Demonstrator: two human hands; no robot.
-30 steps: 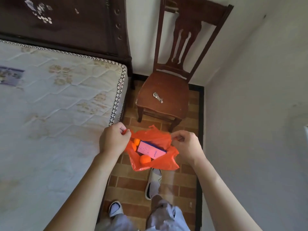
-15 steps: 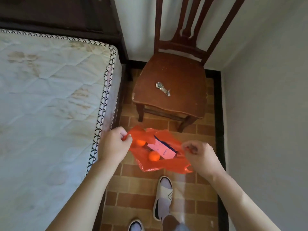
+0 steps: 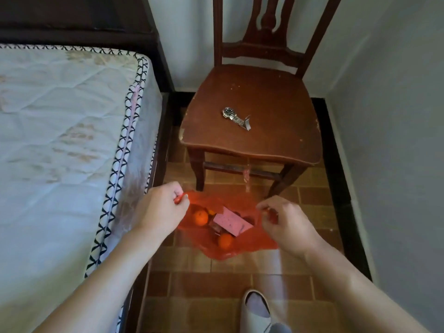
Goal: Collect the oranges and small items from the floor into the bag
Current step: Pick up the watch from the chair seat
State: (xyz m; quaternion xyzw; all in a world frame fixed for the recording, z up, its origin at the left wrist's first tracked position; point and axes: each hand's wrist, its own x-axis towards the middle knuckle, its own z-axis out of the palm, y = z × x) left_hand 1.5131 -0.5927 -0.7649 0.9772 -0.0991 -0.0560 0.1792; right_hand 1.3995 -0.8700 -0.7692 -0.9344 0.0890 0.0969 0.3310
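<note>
Orange plastic bag (image 3: 242, 247) hangs between my two hands, mouth spread so the contents stay visible and nothing tips out. Left hand (image 3: 161, 209) is closed in a pinch on the bag's left handle; right hand (image 3: 287, 221) has fingers curled at the right edge, looks like a pinch on the film, though I can't see the contact clearly. Inside: one orange (image 3: 200, 217) near the left hand, a second orange (image 3: 225, 241) lower down, and a pink box (image 3: 231, 223) lying between them. Bag sits just in front of the wooden chair (image 3: 252, 131), above the tile floor (image 3: 216, 280). Wristwatch (image 3: 236, 118) lies on the chair seat, well apart from the bag. No loose items on the visible tiles, so collection looks near done.
</note>
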